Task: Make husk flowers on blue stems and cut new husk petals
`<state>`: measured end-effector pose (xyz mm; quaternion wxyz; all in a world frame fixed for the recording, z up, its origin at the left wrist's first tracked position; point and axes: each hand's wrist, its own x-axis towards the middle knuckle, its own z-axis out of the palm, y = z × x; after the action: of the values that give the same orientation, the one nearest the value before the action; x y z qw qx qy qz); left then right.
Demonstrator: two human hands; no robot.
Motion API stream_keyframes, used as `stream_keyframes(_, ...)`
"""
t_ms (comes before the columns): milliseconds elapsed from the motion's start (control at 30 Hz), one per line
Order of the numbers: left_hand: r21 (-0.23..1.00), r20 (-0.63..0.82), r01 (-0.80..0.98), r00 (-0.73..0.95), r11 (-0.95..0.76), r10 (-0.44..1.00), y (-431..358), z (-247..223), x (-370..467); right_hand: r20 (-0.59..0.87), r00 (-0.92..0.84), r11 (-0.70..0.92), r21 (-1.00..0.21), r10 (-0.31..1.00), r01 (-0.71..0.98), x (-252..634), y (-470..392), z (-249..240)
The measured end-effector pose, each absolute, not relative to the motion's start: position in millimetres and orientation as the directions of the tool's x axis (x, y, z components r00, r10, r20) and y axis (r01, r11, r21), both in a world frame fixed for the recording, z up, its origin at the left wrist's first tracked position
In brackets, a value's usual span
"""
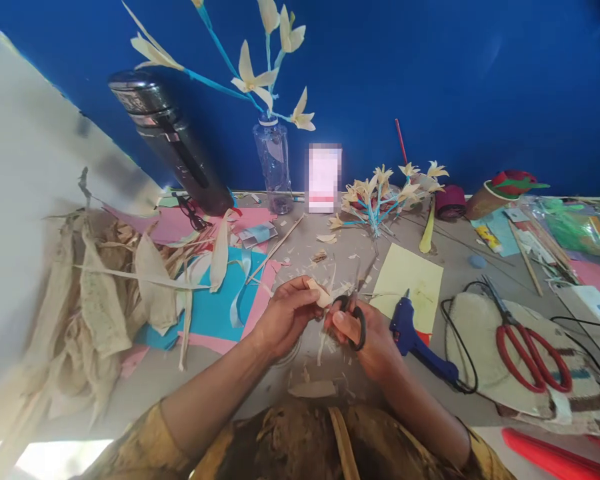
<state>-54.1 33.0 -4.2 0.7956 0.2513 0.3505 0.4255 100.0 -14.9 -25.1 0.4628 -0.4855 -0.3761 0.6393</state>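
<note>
My left hand [291, 312] pinches a small pale strip of husk [320, 292] between thumb and fingers. Black-handled scissors [361, 327] are in my right hand [370, 337], with their blades pointing up and away, just right of the strip. The two hands are close together above the grey table [275, 393]. Pale scraps [326, 238] lie scattered beyond them, and a longer husk piece [313, 389] rests nearer my body. A blue glue gun [411, 333] lies to the right of my right hand, by a yellow paper [405, 270].
Dried husks [100, 293] heap at the left beside blue paper [230, 300]. A black flask [175, 140], a bottle [274, 160] holding pale flowers and a flower bunch [377, 200] stand behind. Red-handled scissors [530, 353] lie on a cloth [467, 333] at right.
</note>
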Motion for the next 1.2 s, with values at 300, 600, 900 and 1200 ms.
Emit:
stream_keyframes(300, 0.804, -0.347, -0.402, 0.281, 0.439, 0.895, 38, 4, -62, -0.248, -0.413, -0.247, -0.967, 0.876, 0.056, 101, -15, -15)
stream_keyframes(600, 0.887, -0.325, -0.254, 0.251, 0.386, 0.912, 34, 5, -61, -0.261, -0.359, -0.244, -0.965, 0.896, 0.094, 96, -19, -21)
stream_keyframes(900, 0.886, -0.293, -0.269, 0.309, 0.379, 0.905, 37, 10, -65, -0.268, -0.416, -0.246, -0.963, 0.869, 0.106, 100, -21, -21)
stream_keyframes(1200, 0.870, -0.272, -0.299, 0.375, 0.393, 0.886, 39, 10, -66, -0.199, -0.377, -0.225, -0.974, 0.905, -0.024, 102, -20, -18)
